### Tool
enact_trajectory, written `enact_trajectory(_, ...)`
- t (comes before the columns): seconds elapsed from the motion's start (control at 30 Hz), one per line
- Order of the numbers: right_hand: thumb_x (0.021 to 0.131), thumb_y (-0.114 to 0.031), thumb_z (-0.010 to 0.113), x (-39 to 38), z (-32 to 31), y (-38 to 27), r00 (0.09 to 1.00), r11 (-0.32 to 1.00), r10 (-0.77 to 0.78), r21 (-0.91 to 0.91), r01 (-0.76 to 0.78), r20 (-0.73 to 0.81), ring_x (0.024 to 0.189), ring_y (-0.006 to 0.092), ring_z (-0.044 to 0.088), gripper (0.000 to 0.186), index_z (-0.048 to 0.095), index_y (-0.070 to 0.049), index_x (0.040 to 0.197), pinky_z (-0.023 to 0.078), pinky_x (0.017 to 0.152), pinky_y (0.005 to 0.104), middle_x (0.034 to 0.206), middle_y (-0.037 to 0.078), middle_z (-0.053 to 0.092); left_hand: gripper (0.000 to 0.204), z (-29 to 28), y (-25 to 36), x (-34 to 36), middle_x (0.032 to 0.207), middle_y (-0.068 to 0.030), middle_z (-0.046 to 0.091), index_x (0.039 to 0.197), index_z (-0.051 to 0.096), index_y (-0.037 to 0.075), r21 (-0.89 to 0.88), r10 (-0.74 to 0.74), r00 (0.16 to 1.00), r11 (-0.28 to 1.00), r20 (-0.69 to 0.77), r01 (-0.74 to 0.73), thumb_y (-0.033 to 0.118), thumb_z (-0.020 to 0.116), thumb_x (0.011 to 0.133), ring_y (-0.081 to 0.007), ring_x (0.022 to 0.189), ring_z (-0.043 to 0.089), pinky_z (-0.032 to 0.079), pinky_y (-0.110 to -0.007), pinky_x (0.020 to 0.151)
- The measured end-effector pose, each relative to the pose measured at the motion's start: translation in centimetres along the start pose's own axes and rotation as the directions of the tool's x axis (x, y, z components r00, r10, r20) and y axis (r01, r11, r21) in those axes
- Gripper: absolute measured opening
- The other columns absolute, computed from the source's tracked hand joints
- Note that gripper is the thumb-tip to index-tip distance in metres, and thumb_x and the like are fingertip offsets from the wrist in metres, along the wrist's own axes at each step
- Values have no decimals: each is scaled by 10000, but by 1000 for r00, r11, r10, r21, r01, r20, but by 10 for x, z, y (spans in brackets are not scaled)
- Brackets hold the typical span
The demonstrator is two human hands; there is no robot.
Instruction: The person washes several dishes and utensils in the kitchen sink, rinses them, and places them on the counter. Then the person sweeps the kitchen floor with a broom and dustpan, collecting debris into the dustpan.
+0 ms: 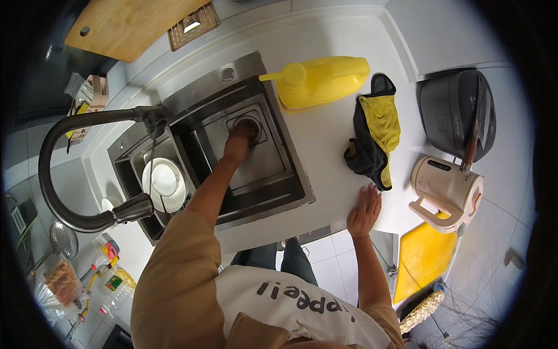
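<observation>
My left hand (237, 145) reaches down into the large basin of the steel sink (267, 170). Its fingers are at the round drain (251, 123), where shadow hides them, so whether they grip anything is unclear. My right hand (365, 210) rests on the white counter (325, 145) near its front edge, fingers stretched out and holding nothing. Just beyond those fingertips lies a crumpled yellow and black cloth (381, 129). A yellow plastic jug (322, 81) lies on its side along the sink's right rim, its narrow end toward the basin.
A dark curved faucet (55, 139) arches over the left side. White dishes (165, 179) sit in the smaller basin. To the right are a dark grey appliance (444, 116), a cream kettle (444, 186) and a yellow board (424, 256). A wooden cutting board (128, 29) stands behind.
</observation>
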State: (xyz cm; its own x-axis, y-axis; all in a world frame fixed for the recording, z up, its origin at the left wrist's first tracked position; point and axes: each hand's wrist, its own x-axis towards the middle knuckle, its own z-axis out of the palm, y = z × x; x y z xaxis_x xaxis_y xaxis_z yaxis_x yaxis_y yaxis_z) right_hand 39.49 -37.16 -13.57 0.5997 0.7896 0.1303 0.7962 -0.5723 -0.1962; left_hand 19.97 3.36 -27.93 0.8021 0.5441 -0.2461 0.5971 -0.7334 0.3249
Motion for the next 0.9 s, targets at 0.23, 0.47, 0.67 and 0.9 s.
enact_trajectory(0.23, 911, -171, 363, 1, -1, 0, 1000, 1000, -5, -4, 5, -2, 1391, 396, 373, 521, 500, -4, 1384, 254, 1159, 564, 1464, 228, 437, 413, 3, -7, -22, 1195, -193, 606, 1232, 604, 6, -182, -168, 983, 967, 69, 178, 10, 619, 819, -339, 1179, 554, 382, -465, 1104)
enact_trajectory(0.47, 894, -148, 368, 1, -1, -2, 1000, 1000, -2, 5, 2, -18, 1389, 394, 378, 524, 506, -8, 1380, 259, 1155, 570, 1467, 224, 437, 362, 24, -1, -14, 1214, -179, 602, 1264, 584, 2, 301, 73, 976, 944, 206, -134, 87, 544, 914, -321, 1197, 551, 296, -570, 1144)
enact_trajectory(0.67, 880, -130, 377, 0, 1, -1, 1000, 1000, 3, 3, -3, -19, 1399, 387, 368, 520, 517, -9, 1366, 260, 1149, 577, 1473, 217, 431, 346, 13, 4, -14, 1182, -146, 626, 1241, 620, 52, 352, -26, 964, 933, 265, -72, 72, 572, 899, -301, 1215, 538, 251, -577, 1174)
enact_trajectory(0.9, 837, -104, 405, 0, 1, -1, 1000, 1000, 13, 29, -13, -26, 1396, 384, 369, 547, 520, -15, 1365, 257, 1150, 572, 1472, 203, 430, 310, 3, -13, -31, 1034, -74, 657, 1104, 684, 85, 285, 230, 963, 941, -144, -182, 33, 644, 801, -258, 1084, 558, 331, -535, 1119)
